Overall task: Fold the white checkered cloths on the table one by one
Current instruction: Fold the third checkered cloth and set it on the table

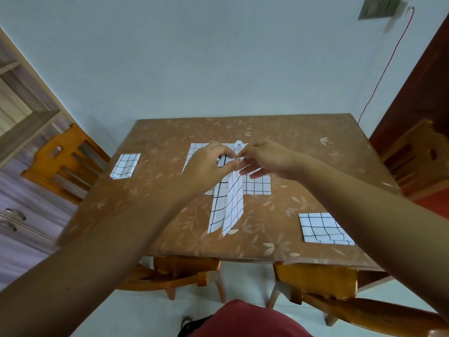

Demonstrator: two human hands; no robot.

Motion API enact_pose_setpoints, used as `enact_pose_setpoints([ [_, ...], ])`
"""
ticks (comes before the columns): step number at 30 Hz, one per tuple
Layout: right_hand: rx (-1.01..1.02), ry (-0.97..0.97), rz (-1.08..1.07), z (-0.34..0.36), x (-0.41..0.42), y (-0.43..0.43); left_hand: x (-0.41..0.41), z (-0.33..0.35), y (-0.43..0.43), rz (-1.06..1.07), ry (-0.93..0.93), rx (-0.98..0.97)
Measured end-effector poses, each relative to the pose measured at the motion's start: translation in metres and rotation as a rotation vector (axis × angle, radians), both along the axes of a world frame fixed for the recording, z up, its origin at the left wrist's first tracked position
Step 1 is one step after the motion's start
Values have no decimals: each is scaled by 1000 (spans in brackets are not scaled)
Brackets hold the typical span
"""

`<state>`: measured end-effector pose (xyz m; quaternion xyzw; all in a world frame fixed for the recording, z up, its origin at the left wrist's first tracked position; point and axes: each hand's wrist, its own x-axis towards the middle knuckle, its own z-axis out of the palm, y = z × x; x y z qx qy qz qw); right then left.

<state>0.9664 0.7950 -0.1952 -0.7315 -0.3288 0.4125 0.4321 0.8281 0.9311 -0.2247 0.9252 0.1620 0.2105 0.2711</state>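
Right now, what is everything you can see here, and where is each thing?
Table: one, brown with a pale leaf pattern, centre.
Held cloth: one, white with black checks, hanging from both hands over the table's middle.
Flat cloth: at least one, same pattern, spread under the hands.
Folded cloths: two, same pattern, one at the table's left edge, one near right.
Chairs: four, orange wood, left, right, two tucked at the near side.
Shelf unit: one, grey-brown, far left.
Wall switch: one, top right, red cable below.
Left hand, right hand: pinching the held cloth.
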Motion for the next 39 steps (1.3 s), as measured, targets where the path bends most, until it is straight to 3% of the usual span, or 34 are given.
enact_pose_setpoints([
  [13, -8, 114, 96, -3, -3, 12, -13, -3, 11, -40, -61, 241],
  [22, -351, -230, 166, -18, 9, 35, -51, 16, 49, -28, -139, 170],
  [25, -376, -327, 153, -15, 4, 45, -61, 17, 70, 31, -175, 28],
  [29, -134, -315, 69, -9, -3, 61, -65, 13, 105, 126, -226, -231],
  [33, 167, -48, -147, -5, -18, 81, -68, 13, 133, 193, -288, -347],
  [35, 253, 49, -206, -7, -31, 93, -69, 12, 143, 223, -298, -390],
  [39, 344, 58, -308, -14, -49, 110, -72, 9, 160, 265, -316, -463],
])
